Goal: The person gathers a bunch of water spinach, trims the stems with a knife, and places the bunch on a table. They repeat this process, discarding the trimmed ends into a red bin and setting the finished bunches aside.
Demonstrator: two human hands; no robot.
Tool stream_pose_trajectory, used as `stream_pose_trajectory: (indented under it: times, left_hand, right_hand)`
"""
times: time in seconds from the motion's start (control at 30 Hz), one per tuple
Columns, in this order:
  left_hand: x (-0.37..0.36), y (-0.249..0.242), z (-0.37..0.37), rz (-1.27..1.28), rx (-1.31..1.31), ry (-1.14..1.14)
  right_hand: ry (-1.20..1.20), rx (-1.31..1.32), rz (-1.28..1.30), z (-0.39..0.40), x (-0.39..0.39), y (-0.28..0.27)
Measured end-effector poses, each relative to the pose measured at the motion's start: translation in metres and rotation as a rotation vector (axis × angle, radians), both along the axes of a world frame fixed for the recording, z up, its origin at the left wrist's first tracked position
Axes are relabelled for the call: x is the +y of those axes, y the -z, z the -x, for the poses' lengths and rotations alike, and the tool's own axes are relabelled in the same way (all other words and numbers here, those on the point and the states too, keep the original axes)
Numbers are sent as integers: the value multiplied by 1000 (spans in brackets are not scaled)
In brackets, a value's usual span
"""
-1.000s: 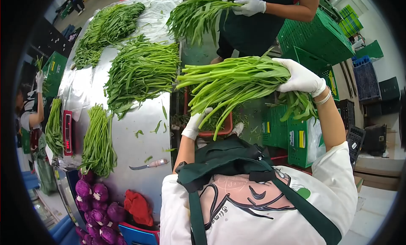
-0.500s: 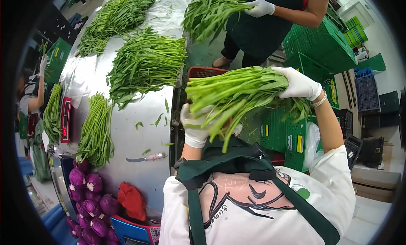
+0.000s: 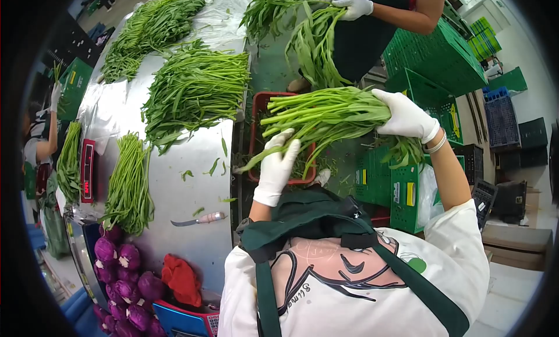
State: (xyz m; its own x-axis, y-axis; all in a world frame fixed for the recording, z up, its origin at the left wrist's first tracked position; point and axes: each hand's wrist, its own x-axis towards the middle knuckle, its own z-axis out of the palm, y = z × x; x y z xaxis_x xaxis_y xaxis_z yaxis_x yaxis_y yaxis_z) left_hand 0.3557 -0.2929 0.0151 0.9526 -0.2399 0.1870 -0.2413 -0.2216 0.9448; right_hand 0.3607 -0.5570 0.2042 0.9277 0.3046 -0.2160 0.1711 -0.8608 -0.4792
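Left of the hands (image 3: 339, 138), round purple vegetables (image 3: 129, 256) with whitish patches adjoin a plain red cloth (image 3: 181, 280).

The top edge crops the co-worker (image 3: 364, 40), and the red display (image 3: 87, 171) seems unreadable.

Metal tabletop (image 3: 192, 185), smooth w/ a soft sheen; glossy clear plastic film (image 3: 224, 14) at far end. Matt red cloth (image 3: 181, 279), near left. Green crates (image 3: 431, 55), far right: rigid perforated plastic. Knife blade (image 3: 184, 223): metal.
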Motion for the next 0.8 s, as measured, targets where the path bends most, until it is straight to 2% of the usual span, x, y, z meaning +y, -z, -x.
stream_pose_trajectory:
  times: [0.03,0.1,0.17,0.23,0.27,0.37,0.4,0.5,0.63,0.67,0.77,0.8]
  left_hand:
    - [-3,-6,0,-246,-91,-21]
    - [-8,-22,-5,-467,121,113]
    - [-14,-19,-12,-332,416,246]
    - [-24,-3,-19,15,551,214]
    - [-26,0,-23,69,580,199]
    - [-39,-2,-18,530,604,75]
    - [-43,-1,-23,857,781,106]
    - [-54,-2,-16,1165,868,-77]
    - [-41,7,-9,1152,787,139]
    - [-34,12,-8,1117,833,186]
    - [-11,20,-8,565,532,297]
    - [-3,41,-13,528,499,243]
  right_hand:
    - [-15,-38,64,2,1,2]
    - [-44,-119,192,7,12,4]
    - [-76,-133,218,9,21,5]
    - [-86,-155,242,10,26,9]
    - [-92,-169,237,11,27,11]
    - [-98,-201,214,10,25,16]
    - [-91,-199,197,10,25,19]
    - [-88,-188,203,13,26,22]
    - [-99,-192,170,13,22,19]
    - [-106,-200,134,13,18,20]
    - [-81,-114,115,14,17,12]
    - [-64,-128,97,14,15,9]
